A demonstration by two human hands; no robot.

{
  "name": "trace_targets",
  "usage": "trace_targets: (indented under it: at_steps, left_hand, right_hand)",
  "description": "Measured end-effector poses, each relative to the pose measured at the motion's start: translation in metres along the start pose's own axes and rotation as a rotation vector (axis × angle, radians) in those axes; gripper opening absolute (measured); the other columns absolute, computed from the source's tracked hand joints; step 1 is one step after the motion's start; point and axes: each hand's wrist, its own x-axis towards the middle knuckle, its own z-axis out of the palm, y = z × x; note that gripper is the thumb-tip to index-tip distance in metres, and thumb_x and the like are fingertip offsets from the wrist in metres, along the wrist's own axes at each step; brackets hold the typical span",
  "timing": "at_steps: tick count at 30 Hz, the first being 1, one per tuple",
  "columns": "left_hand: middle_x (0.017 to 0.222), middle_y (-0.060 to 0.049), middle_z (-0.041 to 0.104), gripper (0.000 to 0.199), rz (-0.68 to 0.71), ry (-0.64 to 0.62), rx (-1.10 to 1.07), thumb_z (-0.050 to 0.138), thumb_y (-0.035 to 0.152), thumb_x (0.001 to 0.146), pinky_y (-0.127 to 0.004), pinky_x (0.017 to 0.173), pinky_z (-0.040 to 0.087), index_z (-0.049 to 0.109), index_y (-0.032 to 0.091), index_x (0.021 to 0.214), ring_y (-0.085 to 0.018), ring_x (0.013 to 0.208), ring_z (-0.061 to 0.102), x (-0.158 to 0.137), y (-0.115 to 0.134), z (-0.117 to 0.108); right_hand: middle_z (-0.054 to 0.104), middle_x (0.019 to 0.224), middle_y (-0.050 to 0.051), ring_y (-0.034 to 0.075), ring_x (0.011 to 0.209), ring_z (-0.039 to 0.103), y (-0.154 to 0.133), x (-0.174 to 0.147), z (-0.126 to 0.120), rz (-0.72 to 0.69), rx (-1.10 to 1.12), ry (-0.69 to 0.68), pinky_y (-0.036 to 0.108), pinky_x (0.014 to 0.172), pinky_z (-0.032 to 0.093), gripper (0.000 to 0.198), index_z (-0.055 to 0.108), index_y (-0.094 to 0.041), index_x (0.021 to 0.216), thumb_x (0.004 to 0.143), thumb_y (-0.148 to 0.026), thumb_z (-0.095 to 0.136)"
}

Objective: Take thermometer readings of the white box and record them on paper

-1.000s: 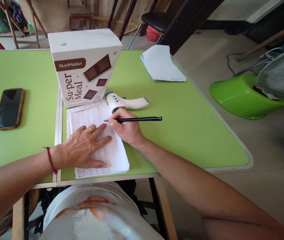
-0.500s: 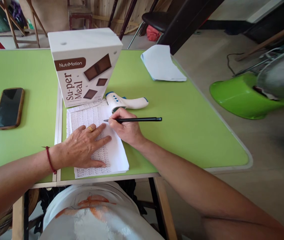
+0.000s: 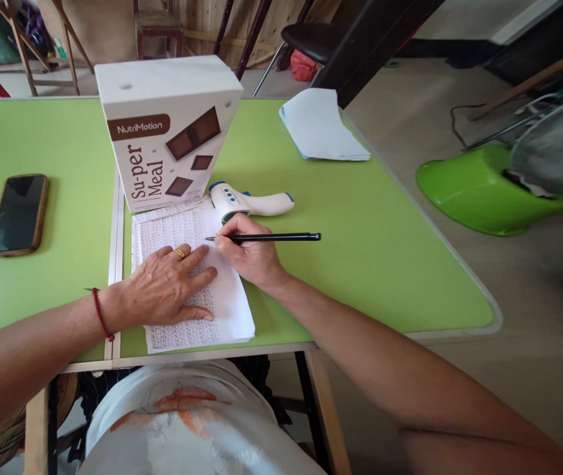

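My right hand [image 3: 251, 254] is closed around a black pen [image 3: 286, 236], its tip at the right end of the handwritten lines on a stack of paper [image 3: 234, 307]. Flat on the same sheets lies my left hand [image 3: 169, 285], fingers spread, with a gold ring and a red wrist cord. It covers part of the writing. Just beyond my right hand rests a white and blue infrared thermometer [image 3: 256, 202]. A white NutriMotion box [image 3: 167, 125] stands upright at the far end of the paper stack.
A phone [image 3: 18, 214] in a brown case lies on the left of the green table [image 3: 360, 264]. Folded white sheets [image 3: 321, 126] sit near its back right edge. On the floor to the right stands a bright green plastic object [image 3: 479, 191]. A metal seam crosses the tabletop beside the paper.
My left hand has shifted very slightly, its thumb and fingers a little higher on the paper. The pen and my right hand look nearly still.
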Motion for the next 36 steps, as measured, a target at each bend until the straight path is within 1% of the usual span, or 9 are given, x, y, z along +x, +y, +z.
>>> trace_targets:
  at_steps: [4, 7, 9, 13, 16, 19, 24, 28, 36]
  left_hand:
    - [0.135, -0.022, 0.054, 0.066, -0.005, 0.001, 0.008, 0.029, 0.068, 0.097, -0.043, 0.074, 0.051, 0.058, 0.017, 0.128, -0.031, 0.099, 0.057, 0.0008, -0.0001, 0.0001]
    - [0.137, -0.022, 0.053, 0.061, -0.017, 0.008, 0.002, 0.037, 0.065, 0.096, -0.044, 0.077, 0.052, 0.057, 0.017, 0.129, -0.032, 0.101, 0.057, 0.0000, 0.0006, -0.0001]
    - [0.140, -0.022, 0.051, 0.060, -0.021, 0.012, -0.005, 0.040, 0.064, 0.096, -0.045, 0.079, 0.053, 0.057, 0.017, 0.129, -0.032, 0.104, 0.057, -0.0007, 0.0010, -0.0001]
    - [0.146, -0.022, 0.047, 0.060, -0.021, 0.004, -0.015, 0.042, 0.063, 0.096, -0.046, 0.080, 0.054, 0.056, 0.016, 0.131, -0.033, 0.107, 0.056, -0.0013, 0.0010, -0.0002]
    - [0.147, -0.022, 0.046, 0.059, -0.018, -0.008, -0.015, 0.043, 0.062, 0.096, -0.046, 0.081, 0.053, 0.056, 0.016, 0.131, -0.033, 0.107, 0.056, -0.0011, 0.0013, -0.0005]
    - [0.147, -0.022, 0.046, 0.059, -0.019, -0.015, -0.017, 0.044, 0.062, 0.095, -0.045, 0.080, 0.053, 0.055, 0.016, 0.131, -0.033, 0.106, 0.056, -0.0007, 0.0018, -0.0004]
    - [0.145, -0.022, 0.048, 0.059, -0.019, 0.000, -0.009, 0.045, 0.062, 0.095, -0.044, 0.078, 0.052, 0.055, 0.017, 0.131, -0.032, 0.105, 0.056, -0.0006, 0.0018, 0.0009]
    - [0.144, -0.022, 0.049, 0.060, -0.021, 0.001, -0.007, 0.044, 0.063, 0.095, -0.044, 0.079, 0.052, 0.055, 0.017, 0.131, -0.032, 0.105, 0.056, -0.0010, 0.0013, 0.0014]
    - [0.143, -0.022, 0.049, 0.058, -0.018, 0.006, -0.004, 0.044, 0.061, 0.096, -0.043, 0.078, 0.051, 0.055, 0.016, 0.130, -0.032, 0.104, 0.055, -0.0003, 0.0014, 0.0008]
  right_hand:
    - [0.051, 0.056, -0.005, 0.011, 0.050, 0.042, 0.0003, -0.0002, 0.0008, -0.005, 0.007, 0.009, 0.027, 0.050, 0.038, 0.011, 0.048, -0.024, 0.066, 0.074, -0.022, 0.056]
    - [0.051, 0.056, -0.006, 0.010, 0.050, 0.043, 0.0009, -0.0004, 0.0013, -0.010, 0.028, 0.019, 0.026, 0.050, 0.040, 0.011, 0.048, -0.024, 0.066, 0.074, -0.023, 0.056]
    - [0.053, 0.057, -0.005, 0.011, 0.051, 0.045, 0.0008, -0.0002, 0.0009, 0.009, 0.051, 0.032, 0.027, 0.051, 0.042, 0.011, 0.049, -0.023, 0.066, 0.074, -0.023, 0.056]
    - [0.057, 0.061, -0.004, 0.011, 0.054, 0.049, -0.0008, 0.0003, -0.0014, 0.100, 0.139, 0.082, 0.027, 0.053, 0.045, 0.003, 0.055, -0.023, 0.072, 0.075, -0.024, 0.056]
    - [0.060, 0.063, -0.003, 0.012, 0.055, 0.051, -0.0016, 0.0002, -0.0022, 0.109, 0.170, 0.126, 0.027, 0.053, 0.045, 0.003, 0.058, -0.022, 0.073, 0.071, -0.023, 0.059]
    - [0.059, 0.064, -0.003, 0.012, 0.054, 0.050, -0.0006, 0.0002, -0.0010, 0.108, 0.157, 0.136, 0.027, 0.052, 0.043, 0.003, 0.056, -0.023, 0.073, 0.071, -0.024, 0.058]
    - [0.053, 0.057, -0.005, 0.012, 0.053, 0.046, 0.0020, 0.0014, 0.0022, 0.030, 0.046, 0.071, 0.027, 0.053, 0.042, 0.010, 0.050, -0.024, 0.065, 0.073, -0.025, 0.057]
    - [0.052, 0.056, -0.005, 0.012, 0.052, 0.045, 0.0017, 0.0018, 0.0022, -0.043, 0.026, 0.059, 0.027, 0.052, 0.041, 0.012, 0.049, -0.024, 0.065, 0.075, -0.023, 0.055]
    - [0.052, 0.058, -0.005, 0.011, 0.052, 0.044, 0.0009, 0.0016, 0.0010, -0.062, 0.012, 0.012, 0.027, 0.053, 0.041, 0.013, 0.047, -0.024, 0.066, 0.076, -0.022, 0.054]
